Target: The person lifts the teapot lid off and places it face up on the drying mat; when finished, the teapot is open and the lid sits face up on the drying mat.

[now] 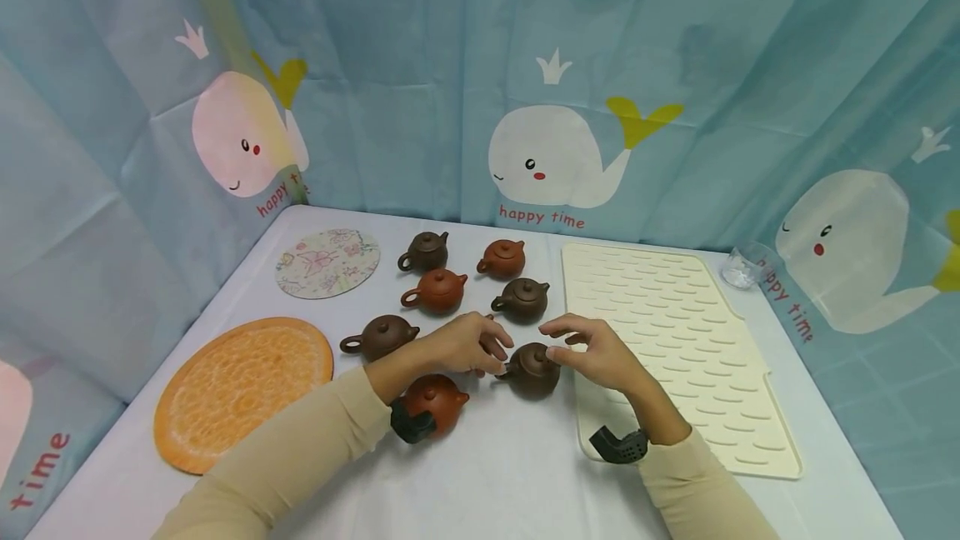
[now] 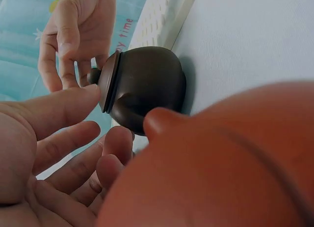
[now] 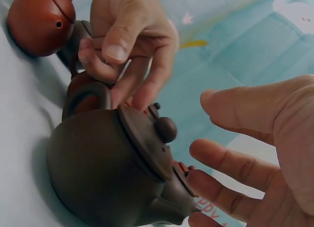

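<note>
A dark brown teapot [image 1: 534, 375] with a round lid knob stands on the white cloth near the front middle. My left hand [image 1: 471, 343] hovers at its handle side, thumb and fingers loosely bent and apart. In the left wrist view, the left thumb [image 2: 59, 111] overlaps the edge of the teapot's lid [image 2: 109, 82]. On the other side, my right hand [image 1: 600, 350] is spread beside the lid, with nothing between thumb and fingers; the right wrist view shows a gap between its fingertips [image 3: 198, 180] and the lid knob [image 3: 165, 129]. An orange-red teapot [image 1: 444, 402] sits partly hidden by my left wrist.
Farther back stand dark teapots [image 1: 525, 300] and orange-red ones [image 1: 439, 292]. A brown teapot [image 1: 384, 335] lies behind my left forearm. At left are a round orange mat [image 1: 243, 386] and a floral mat [image 1: 328, 263]; at right, a cream ridged mat [image 1: 645, 298] and clear cup [image 1: 742, 269].
</note>
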Motion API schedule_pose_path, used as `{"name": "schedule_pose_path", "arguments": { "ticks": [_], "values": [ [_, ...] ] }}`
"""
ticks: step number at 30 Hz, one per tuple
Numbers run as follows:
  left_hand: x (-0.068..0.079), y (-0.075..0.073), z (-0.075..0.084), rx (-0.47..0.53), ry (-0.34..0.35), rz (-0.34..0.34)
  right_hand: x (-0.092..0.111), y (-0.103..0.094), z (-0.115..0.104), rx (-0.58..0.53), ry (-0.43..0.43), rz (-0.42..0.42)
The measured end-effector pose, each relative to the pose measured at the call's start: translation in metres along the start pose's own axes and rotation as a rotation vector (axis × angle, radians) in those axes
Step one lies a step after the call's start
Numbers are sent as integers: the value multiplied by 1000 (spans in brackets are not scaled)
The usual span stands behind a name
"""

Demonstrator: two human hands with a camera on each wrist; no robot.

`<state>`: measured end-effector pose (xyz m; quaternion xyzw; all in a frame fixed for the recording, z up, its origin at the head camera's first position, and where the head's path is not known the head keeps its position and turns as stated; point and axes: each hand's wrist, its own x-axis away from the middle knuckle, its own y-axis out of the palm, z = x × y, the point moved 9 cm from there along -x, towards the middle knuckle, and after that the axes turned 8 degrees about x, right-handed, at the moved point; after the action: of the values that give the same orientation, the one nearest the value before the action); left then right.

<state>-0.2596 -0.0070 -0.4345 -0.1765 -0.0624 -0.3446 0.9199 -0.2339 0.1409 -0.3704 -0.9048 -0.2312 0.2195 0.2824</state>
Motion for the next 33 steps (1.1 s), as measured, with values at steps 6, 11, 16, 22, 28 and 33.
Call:
{"name": "schedule_pose_path", "arguments": {
  "ticks": [6, 11, 16, 22, 28, 33],
  "values": [
    [-3, 5, -3, -9, 10, -1, -1, 11, 4, -22, -11, -48],
    [-4, 10, -6, 11, 14, -4, -1, 15, 5, 11, -9, -66],
    [-4, 10, -6, 15, 22, 6, -3, 17, 6, 45, 9, -76],
    [-6, 10, -9, 20, 19, 18, -4, 20, 7, 65, 13, -97],
    [-5, 8, -8, 9, 19, 37, -3, 26, 32, 114, -4, -85],
    [-5, 9, -6, 18, 21, 38, -4, 25, 40, 148, -31, -62]
  ]
}}
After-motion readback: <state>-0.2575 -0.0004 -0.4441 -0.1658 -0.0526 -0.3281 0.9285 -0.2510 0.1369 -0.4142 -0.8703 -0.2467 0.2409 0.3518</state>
